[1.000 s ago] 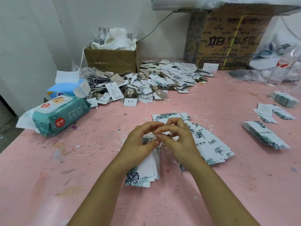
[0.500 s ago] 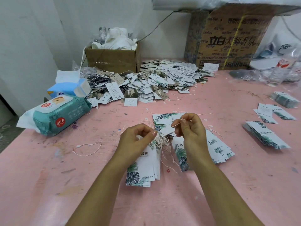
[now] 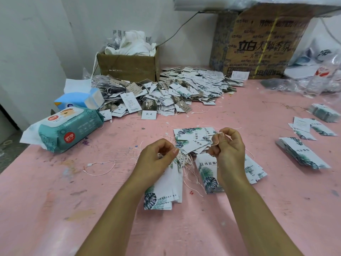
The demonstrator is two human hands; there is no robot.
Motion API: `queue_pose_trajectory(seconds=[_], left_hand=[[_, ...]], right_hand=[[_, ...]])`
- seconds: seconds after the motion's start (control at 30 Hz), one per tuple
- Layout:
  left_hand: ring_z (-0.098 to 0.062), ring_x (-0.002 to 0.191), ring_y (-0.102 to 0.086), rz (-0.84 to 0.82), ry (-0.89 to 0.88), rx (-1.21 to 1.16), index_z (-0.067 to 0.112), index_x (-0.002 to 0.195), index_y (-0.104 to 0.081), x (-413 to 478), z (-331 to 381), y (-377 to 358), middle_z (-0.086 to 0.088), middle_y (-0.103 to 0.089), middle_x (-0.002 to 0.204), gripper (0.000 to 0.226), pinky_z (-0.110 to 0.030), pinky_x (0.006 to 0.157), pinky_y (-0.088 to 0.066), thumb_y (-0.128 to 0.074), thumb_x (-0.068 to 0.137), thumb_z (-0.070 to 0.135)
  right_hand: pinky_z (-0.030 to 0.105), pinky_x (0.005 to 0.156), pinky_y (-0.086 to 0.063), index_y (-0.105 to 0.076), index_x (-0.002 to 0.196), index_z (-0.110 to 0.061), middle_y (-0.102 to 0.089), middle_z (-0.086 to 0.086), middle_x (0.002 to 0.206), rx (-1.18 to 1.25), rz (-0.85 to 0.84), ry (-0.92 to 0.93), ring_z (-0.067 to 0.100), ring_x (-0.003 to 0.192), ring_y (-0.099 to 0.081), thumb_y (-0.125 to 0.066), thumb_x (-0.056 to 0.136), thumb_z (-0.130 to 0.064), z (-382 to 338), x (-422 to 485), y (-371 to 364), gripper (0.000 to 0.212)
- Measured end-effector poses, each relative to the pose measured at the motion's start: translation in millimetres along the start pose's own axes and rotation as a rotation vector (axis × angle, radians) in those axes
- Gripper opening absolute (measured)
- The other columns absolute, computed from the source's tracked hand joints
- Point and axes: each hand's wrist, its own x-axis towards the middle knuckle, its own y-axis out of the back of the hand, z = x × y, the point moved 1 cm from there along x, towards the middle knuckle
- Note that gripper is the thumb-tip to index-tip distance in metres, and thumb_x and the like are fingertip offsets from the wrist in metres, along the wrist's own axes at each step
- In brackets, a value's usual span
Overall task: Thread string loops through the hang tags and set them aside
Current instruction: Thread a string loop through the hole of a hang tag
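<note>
My left hand (image 3: 156,161) grips the top of a stack of white hang tags (image 3: 164,193) printed with green leaves, where a bunch of white string loops (image 3: 184,161) gathers. My right hand (image 3: 228,146) pinches one thin white string (image 3: 215,144) between thumb and fingers, just right of the left hand. Loose leaf-print tags (image 3: 191,139) lie spread on the pink table (image 3: 73,191) behind and under my right hand.
A large heap of strung tags (image 3: 166,93) lies at the back beside a cardboard box (image 3: 129,67). A wet-wipes pack (image 3: 68,128) and tissue pack (image 3: 81,99) sit at left. More tag stacks (image 3: 300,152) lie at right. One loose string loop (image 3: 99,168) lies left of my hands.
My hands, first touching over the stack, have drawn apart. The right hand has moved right and up with a string pinched; the left stays on the stack.
</note>
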Motion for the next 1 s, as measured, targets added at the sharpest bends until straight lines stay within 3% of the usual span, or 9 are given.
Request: queue_pose_trajectory(seconds=[0.17,0.23,0.33,0.4,0.47,0.53,0.73,0.9,1.0], left_hand=[[0.003,0.065,-0.049,0.08,-0.054,-0.056,0.022,0.074,-0.059,0,4,2,0.016,-0.056,0.066,0.016,-0.01,0.061,-0.038,-0.06,0.088,0.014],[0.002,0.066,-0.049,0.083,-0.06,-0.077,0.024,0.076,-0.061,-1,5,2,0.018,-0.058,0.066,0.017,-0.011,0.063,-0.039,-0.06,0.088,0.013],[0.002,0.063,-0.049,0.054,-0.081,-0.064,0.024,0.075,-0.063,-1,8,1,0.016,-0.058,0.063,0.018,-0.012,0.06,-0.039,-0.063,0.086,0.011],[-0.001,0.059,-0.046,0.033,-0.088,-0.036,0.025,0.075,-0.064,-2,8,-1,0.012,-0.054,0.059,0.017,-0.017,0.056,-0.037,-0.066,0.084,0.011],[-0.003,0.056,-0.045,0.016,-0.089,-0.022,0.024,0.075,-0.066,-2,9,-2,0.011,-0.05,0.055,0.015,-0.02,0.054,-0.036,-0.068,0.083,0.012],[-0.006,0.055,-0.046,-0.001,-0.092,-0.019,0.023,0.076,-0.067,-3,10,-3,0.012,-0.051,0.052,0.014,-0.022,0.054,-0.036,-0.068,0.082,0.01],[-0.007,0.054,-0.053,-0.024,-0.077,-0.038,0.025,0.079,-0.072,-4,12,-3,-0.005,-0.062,0.057,0.016,-0.023,0.058,-0.042,-0.07,0.08,0.01],[-0.011,0.067,-0.062,-0.111,-0.111,-0.05,0.015,0.083,-0.072,-5,15,-3,-0.01,-0.07,0.075,0.013,-0.028,0.071,-0.051,-0.064,0.084,0.005],[-0.003,0.065,-0.059,-0.13,-0.12,-0.049,0.02,0.088,-0.069,-5,16,-2,0.002,-0.068,0.072,0.023,-0.019,0.068,-0.048,-0.059,0.087,0.0]], right_hand=[[0.022,0.052,-0.036,-0.051,0.081,-0.02,-0.052,-0.008,0.059,-0.358,-0.054,0.043,0.007,0.051,-0.044,-0.042,0.093,0.0,4,2,3,0.026],[0.029,0.071,-0.043,-0.058,0.083,-0.022,-0.056,-0.003,0.08,-0.675,-0.172,0.097,0.015,0.079,-0.052,-0.048,0.09,-0.003,8,2,4,0.022],[0.026,0.095,-0.025,-0.067,0.103,-0.022,-0.045,0.0,0.116,-1.143,-0.288,0.218,0.02,0.114,-0.031,-0.054,0.082,-0.004,16,-3,0,0.03],[0.02,0.094,-0.023,-0.062,0.114,-0.025,-0.041,-0.002,0.12,-1.054,-0.383,0.276,0.016,0.116,-0.03,-0.054,0.075,-0.001,15,-9,-6,0.047],[0.011,0.09,-0.031,-0.054,0.116,-0.034,-0.049,-0.006,0.114,-0.754,-0.539,0.214,0.006,0.108,-0.044,-0.049,0.068,-0.004,9,-18,-13,0.056],[0.014,0.088,-0.042,-0.049,0.114,-0.038,-0.058,-0.005,0.105,-0.531,-0.664,0.141,0.004,0.099,-0.056,-0.046,0.067,-0.006,9,-25,-18,0.057],[0.028,0.084,-0.051,-0.054,0.107,-0.037,-0.068,-0.002,0.091,-0.53,-0.631,0.173,0.011,0.09,-0.064,-0.051,0.072,-0.012,13,-27,-17,0.044],[0.01,0.058,-0.043,-0.054,0.1,-0.018,-0.068,-0.012,0.072,-0.324,-0.756,0.061,-0.002,0.065,-0.059,-0.043,0.073,-0.001,13,-30,-20,0.034],[0.006,0.048,-0.036,-0.054,0.097,-0.016,-0.062,-0.011,0.058,-0.31,-0.719,0.039,-0.003,0.048,-0.049,-0.043,0.073,-0.003,10,-27,-18,0.029]])
